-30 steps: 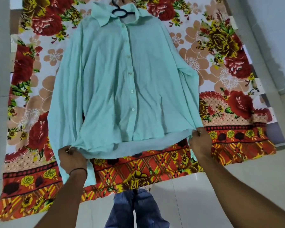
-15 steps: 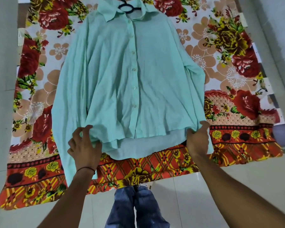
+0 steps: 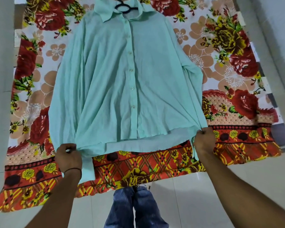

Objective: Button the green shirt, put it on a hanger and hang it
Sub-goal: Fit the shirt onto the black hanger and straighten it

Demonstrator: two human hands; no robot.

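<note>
One wide-angle camera, worn on the person's head, faces forward and steeply down at the floor [image 3: 179, 195]. It is near: the green shirt [image 3: 113, 79] fills mid-frame, and the left hand [image 3: 69, 155] and right hand [image 3: 204, 139] reach in from the lower edge.
</note>
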